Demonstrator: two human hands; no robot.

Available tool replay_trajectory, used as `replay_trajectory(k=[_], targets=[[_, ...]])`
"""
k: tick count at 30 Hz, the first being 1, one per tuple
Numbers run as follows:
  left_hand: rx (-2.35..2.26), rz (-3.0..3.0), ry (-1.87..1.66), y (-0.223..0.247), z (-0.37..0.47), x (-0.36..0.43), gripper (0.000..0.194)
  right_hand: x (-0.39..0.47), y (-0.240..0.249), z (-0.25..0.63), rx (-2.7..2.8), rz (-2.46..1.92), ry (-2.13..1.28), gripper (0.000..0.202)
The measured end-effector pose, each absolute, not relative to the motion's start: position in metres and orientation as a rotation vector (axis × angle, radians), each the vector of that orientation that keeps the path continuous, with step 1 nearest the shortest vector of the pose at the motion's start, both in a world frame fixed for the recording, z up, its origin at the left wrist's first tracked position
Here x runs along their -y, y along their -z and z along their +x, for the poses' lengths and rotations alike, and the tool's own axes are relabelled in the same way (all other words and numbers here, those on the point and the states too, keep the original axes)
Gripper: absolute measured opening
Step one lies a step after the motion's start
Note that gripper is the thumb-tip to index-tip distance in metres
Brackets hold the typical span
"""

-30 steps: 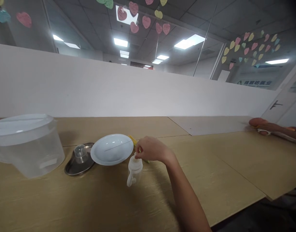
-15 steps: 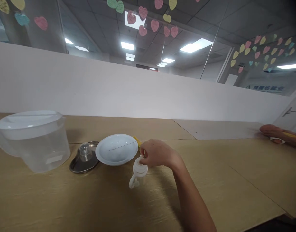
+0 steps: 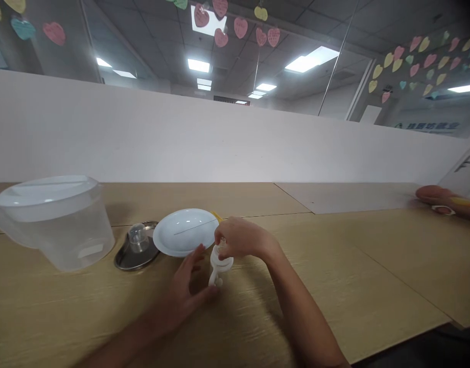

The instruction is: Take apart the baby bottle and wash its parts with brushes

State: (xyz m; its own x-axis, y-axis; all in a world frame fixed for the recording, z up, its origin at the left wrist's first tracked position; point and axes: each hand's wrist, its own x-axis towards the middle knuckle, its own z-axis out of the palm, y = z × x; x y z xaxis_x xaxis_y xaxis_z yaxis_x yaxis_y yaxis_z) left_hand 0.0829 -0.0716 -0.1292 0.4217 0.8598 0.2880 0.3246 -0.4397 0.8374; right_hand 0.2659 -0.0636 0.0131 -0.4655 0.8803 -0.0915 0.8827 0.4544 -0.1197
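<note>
A small white baby bottle [image 3: 221, 262] with a side handle stands on the table, just in front of a white bowl [image 3: 185, 246]. Fingers pinched together, my right hand [image 3: 242, 237] grips the top of the bottle from above and hides its tip. My left hand [image 3: 187, 286] is open beside the handle, thumb and fingers spread towards the bottle. Whether the left thumb touches the handle, I cannot tell. A clear dome-shaped cap [image 3: 138, 238] rests on an oval metal tray [image 3: 123, 259] left of the bowl.
A large translucent lidded pitcher [image 3: 74, 235] stands at the left. Something yellow [image 3: 217, 216] shows partly behind the bowl. A blurred reddish-brown shape [image 3: 434, 193] with a white ring lies at the far right. A white wall [image 3: 235, 143] borders the table's back.
My left hand has come into view from the lower left and reached the bottle's side. The right hand stays at the bottle's top. The view has shifted slightly.
</note>
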Motion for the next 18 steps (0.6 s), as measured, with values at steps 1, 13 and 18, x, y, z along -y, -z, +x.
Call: replay_trajectory(k=[1, 13, 18], targets=[[-1.010, 1.961, -0.949, 0.133, 0.091, 0.073, 0.083, 0.063, -0.012, 0.266, -2.670, 1.610, 0.215, 0.027], [-1.127, 1.893, -0.935, 0.124, 0.093, 0.083, 0.050, 0.070, -0.008, 0.240, -2.616, 1.730, 0.000, 0.033], [-1.106, 1.935, -0.989, 0.125, 0.089, 0.082, 0.050, 0.064, 0.010, 0.223, -2.548, 1.884, -0.180, 0.040]])
